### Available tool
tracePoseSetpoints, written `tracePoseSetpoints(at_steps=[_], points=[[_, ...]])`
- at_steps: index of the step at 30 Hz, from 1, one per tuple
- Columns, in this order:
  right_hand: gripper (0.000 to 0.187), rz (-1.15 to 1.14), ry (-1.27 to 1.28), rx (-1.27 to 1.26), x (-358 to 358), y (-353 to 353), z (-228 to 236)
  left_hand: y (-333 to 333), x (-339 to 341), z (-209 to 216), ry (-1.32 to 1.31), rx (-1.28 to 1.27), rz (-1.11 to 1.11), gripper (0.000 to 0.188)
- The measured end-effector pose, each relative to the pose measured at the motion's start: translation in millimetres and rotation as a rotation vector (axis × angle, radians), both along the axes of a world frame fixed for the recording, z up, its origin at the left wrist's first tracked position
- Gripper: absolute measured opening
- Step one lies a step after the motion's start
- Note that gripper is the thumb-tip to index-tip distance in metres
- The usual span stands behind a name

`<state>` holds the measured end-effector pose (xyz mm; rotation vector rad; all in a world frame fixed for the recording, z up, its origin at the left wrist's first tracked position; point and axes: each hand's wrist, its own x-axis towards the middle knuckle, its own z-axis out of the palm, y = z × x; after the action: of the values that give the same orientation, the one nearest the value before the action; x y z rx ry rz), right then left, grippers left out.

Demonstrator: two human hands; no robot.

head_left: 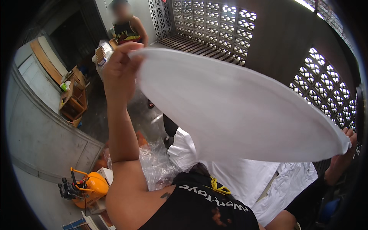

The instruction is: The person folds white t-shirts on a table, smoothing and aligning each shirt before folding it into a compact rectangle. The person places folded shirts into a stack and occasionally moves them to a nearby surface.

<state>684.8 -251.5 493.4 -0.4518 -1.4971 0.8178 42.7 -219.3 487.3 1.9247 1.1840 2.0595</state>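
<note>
A wide white cloth point(230, 103) is stretched out in the air in front of me, its upper edge a long curve between my two hands. My left hand point(122, 71), raised high on the left, pinches one end between thumb and fingers. At the far right, lower down, my right hand point(342, 154) is closed around the opposite end, where the fabric bunches at the fingers. The cloth's lower part hangs above more white fabric point(245, 178), spread out and wrinkled below it. The cloth hides part of what lies behind it.
Clear plastic wrapping point(156, 158) lies left of the white fabric. An orange air compressor point(94, 186) stands at lower left, and a wooden cabinet point(74, 100) farther back. Another person point(128, 32) stands beyond my left hand, near a slatted bench point(203, 50) and a patterned block wall point(218, 17).
</note>
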Motion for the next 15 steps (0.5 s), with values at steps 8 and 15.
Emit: tracePoseSetpoints(at_steps=[8, 15], points=[[0.016, -1.006, -0.278, 0.171, -47, -21, 46, -8, 14, 25, -0.210, 0.151, -0.614, 0.025], [0.025, -1.175, -0.263, 0.298, -43, -37, 45, 32, 38, 19, -0.454, 0.164, -0.536, 0.015]])
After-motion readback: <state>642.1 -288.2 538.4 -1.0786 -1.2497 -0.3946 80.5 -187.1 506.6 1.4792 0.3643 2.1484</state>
